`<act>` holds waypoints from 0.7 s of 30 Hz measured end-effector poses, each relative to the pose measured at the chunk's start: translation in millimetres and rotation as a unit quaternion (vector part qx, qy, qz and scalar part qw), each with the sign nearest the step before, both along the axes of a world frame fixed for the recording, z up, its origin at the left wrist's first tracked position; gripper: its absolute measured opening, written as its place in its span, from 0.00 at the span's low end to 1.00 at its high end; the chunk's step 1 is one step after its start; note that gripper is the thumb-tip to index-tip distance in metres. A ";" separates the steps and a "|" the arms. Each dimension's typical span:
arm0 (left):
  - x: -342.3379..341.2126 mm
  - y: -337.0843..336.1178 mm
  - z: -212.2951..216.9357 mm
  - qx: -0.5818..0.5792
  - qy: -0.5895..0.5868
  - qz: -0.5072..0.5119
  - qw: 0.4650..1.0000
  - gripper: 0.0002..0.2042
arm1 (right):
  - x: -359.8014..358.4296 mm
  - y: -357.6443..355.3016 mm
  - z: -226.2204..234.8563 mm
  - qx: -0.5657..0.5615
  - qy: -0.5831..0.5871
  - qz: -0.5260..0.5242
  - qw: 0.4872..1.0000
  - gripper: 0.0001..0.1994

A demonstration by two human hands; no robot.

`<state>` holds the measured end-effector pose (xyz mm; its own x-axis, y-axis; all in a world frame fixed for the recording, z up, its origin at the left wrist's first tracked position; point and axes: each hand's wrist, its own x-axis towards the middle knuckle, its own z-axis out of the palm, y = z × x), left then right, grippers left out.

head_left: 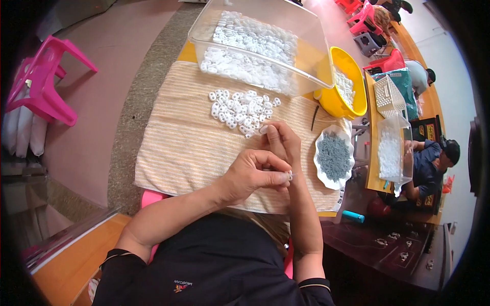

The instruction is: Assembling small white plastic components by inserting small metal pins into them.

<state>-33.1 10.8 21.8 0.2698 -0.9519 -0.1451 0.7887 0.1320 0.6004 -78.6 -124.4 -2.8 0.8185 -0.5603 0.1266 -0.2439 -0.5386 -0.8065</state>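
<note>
Between your fingertips, over the striped cloth [184, 148], your left hand [250, 176] pinches a tiny pale pin [291, 175], fingers pressed together on it. Your right hand [283, 143], just at twelve o'clock, nips a small white ring [263, 130]. More white rings [240, 109] lie heaped at eleven. At three o'clock a white dish [321, 173] holds grey pins; beyond, a clear tub [311, 46] and yellow bowl [352, 66] hold white pieces.
</note>
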 end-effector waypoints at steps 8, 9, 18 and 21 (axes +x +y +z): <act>8.8 -3.1 -10.3 0.030 0.037 0.058 0.997 0.06 | -31.5 -19.1 9.0 0.401 -0.114 0.038 0.908 0.08; 9.8 -3.9 -14.6 0.027 0.040 0.057 0.997 0.06 | -34.3 -17.4 10.4 0.408 -0.117 0.023 0.905 0.07; 13.7 -5.8 -17.0 0.038 0.041 0.089 0.994 0.07 | -46.6 -19.8 7.4 0.423 -0.100 0.009 0.901 0.11; 15.5 -6.3 -20.1 0.050 0.055 0.106 0.992 0.08 | -48.8 -20.6 5.6 0.441 -0.106 0.012 0.891 0.13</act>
<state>-17.6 4.5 1.7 0.4391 -0.8555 -0.2746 0.8110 0.2459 0.5308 -127.4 -145.0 2.8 0.8421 -0.5004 -0.2014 -0.0330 0.3249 -0.9452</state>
